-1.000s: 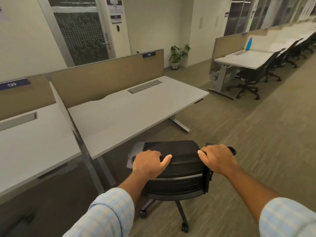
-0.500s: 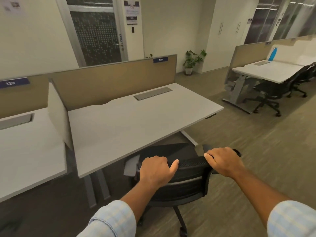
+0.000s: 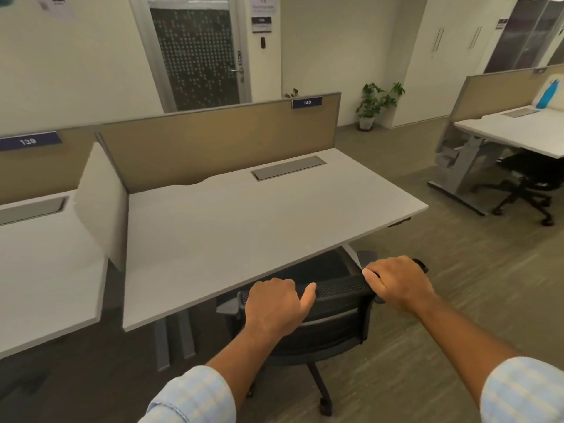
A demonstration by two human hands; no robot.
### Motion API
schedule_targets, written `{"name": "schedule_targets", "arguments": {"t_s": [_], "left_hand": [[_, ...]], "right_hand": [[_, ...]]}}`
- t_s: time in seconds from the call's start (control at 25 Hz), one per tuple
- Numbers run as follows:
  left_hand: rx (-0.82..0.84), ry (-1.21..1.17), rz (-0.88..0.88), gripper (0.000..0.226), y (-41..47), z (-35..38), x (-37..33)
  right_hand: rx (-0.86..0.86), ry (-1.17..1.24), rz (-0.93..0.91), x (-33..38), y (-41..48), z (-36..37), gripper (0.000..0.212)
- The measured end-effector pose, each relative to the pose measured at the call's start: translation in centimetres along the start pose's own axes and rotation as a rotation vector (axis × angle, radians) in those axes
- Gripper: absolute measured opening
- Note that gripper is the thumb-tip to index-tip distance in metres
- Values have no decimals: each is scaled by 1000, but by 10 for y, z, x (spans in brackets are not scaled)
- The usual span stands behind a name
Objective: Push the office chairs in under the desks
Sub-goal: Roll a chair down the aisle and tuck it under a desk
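A black mesh office chair (image 3: 332,323) stands at the front edge of the white desk numbered 140 (image 3: 244,215). Its seat is partly hidden under the desktop. My left hand (image 3: 276,305) grips the left side of the backrest's top rail. On the right end of the same rail, my right hand (image 3: 396,283) is closed. The chair's grey armrest shows just left of my left hand. One caster is visible on the floor below.
A second white desk, numbered 139 (image 3: 39,270), adjoins on the left behind a low divider. Across the aisle at right stand another desk (image 3: 525,132) with a blue bottle (image 3: 546,94) and a black chair (image 3: 531,178) tucked under it. A potted plant (image 3: 374,102) sits by the wall.
The chair has rolled forward with both hands on its backrest. Its seat, fully visible a second ago, now sits partly beneath the desktop. The desk looms closer.
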State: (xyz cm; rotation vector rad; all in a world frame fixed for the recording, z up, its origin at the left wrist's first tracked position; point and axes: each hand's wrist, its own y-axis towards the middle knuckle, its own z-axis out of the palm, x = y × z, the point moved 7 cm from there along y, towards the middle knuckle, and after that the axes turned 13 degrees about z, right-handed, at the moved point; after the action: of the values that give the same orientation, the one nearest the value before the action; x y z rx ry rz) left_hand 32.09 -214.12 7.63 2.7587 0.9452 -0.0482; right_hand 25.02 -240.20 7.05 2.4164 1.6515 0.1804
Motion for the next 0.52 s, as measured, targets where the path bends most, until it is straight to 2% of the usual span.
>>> {"name": "schedule_targets", "arguments": {"t_s": [0.52], "left_hand": [[-27, 33, -228, 82, 79, 23, -1]], "right_hand": [[12, 133, -143, -40, 100, 23, 59]]}}
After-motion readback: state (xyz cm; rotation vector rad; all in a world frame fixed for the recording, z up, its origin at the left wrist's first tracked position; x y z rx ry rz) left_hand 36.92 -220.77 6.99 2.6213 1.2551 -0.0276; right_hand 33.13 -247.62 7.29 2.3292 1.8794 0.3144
